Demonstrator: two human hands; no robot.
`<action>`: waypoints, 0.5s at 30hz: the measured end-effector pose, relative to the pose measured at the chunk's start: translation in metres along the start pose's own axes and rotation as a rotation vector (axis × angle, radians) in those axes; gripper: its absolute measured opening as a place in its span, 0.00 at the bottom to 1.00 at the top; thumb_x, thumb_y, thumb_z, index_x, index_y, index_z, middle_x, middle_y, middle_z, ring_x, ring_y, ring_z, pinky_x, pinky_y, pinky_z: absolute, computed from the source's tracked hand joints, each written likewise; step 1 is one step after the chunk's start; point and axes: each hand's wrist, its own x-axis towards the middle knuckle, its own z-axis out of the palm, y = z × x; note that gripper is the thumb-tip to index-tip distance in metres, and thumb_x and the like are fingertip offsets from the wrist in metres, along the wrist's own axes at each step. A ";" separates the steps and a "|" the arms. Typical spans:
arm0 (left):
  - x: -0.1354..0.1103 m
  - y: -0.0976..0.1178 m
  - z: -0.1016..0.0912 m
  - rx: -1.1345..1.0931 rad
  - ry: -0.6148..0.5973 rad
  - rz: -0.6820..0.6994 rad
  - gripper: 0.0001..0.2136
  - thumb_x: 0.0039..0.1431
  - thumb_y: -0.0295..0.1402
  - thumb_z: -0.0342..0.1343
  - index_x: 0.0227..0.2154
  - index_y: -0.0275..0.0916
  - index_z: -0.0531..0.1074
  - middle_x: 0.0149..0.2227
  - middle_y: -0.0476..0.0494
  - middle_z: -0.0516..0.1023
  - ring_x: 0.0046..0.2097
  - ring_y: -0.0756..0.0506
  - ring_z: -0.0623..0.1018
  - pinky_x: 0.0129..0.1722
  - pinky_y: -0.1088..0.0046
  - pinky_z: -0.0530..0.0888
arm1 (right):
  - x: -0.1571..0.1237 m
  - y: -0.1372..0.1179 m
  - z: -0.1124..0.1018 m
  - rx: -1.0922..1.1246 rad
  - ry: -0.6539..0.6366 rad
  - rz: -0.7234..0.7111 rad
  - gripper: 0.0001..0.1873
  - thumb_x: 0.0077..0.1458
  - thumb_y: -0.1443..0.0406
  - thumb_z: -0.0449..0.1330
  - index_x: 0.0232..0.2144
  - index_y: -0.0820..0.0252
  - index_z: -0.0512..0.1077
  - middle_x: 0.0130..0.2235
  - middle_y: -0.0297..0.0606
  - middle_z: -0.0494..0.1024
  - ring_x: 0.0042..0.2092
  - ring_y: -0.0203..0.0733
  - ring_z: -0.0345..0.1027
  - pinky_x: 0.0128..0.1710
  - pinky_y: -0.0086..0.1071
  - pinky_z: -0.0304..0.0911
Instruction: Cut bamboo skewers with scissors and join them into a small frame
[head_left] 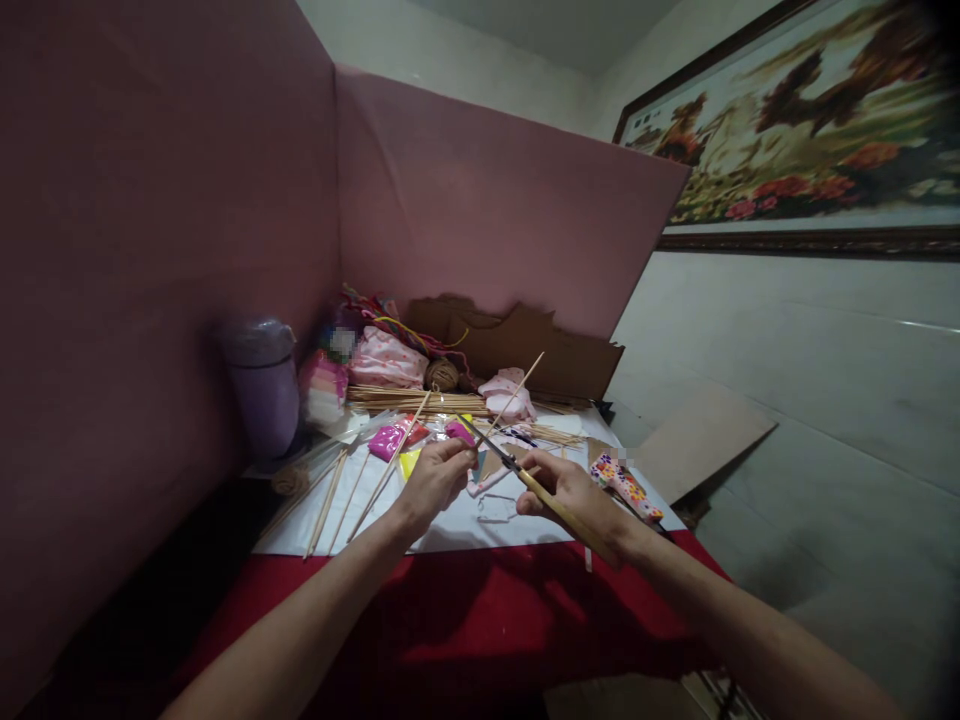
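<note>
My left hand (441, 480) is closed in a pinch on a thin wooden stick (523, 382), which slants up and to the right from the fingertips. My right hand (576, 492) grips scissors (541, 488) with long yellowish handles. Their dark blades point up and left, crossing close to the stick near my left fingertips; I cannot tell whether they touch it. Below the blades a small clear plastic piece (496, 508) lies on the white sheet (450, 535). Several longer sticks (390, 465) lie to the left of my left hand.
A purple lidded container (264, 395) stands at the left. Bundled sticks (401, 401), a twine ball (442, 375) and pink cloth (388, 358) lie behind the hands. A flower-patterned piece (626, 487) lies at right. Pink panels (480, 200) and torn cardboard (517, 345) border the back.
</note>
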 end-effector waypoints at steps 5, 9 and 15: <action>0.001 -0.003 -0.001 0.040 0.002 0.034 0.10 0.50 0.37 0.52 0.22 0.36 0.66 0.13 0.58 0.53 0.15 0.57 0.52 0.15 0.79 0.48 | -0.001 -0.001 0.001 -0.046 0.048 -0.016 0.24 0.40 0.49 0.65 0.33 0.58 0.66 0.23 0.31 0.70 0.26 0.37 0.63 0.24 0.28 0.54; 0.003 -0.011 -0.001 0.194 0.105 0.205 0.10 0.52 0.37 0.53 0.23 0.35 0.70 0.16 0.54 0.60 0.18 0.55 0.58 0.18 0.78 0.54 | 0.001 0.000 0.002 -0.069 0.081 -0.027 0.22 0.41 0.49 0.64 0.32 0.58 0.66 0.23 0.30 0.69 0.26 0.37 0.62 0.24 0.28 0.54; 0.001 -0.010 -0.002 0.203 0.217 0.269 0.11 0.49 0.38 0.57 0.20 0.36 0.69 0.16 0.53 0.63 0.20 0.55 0.61 0.20 0.79 0.57 | 0.001 0.004 0.007 -0.084 0.089 -0.054 0.23 0.42 0.50 0.64 0.35 0.58 0.65 0.24 0.30 0.69 0.26 0.36 0.62 0.25 0.28 0.54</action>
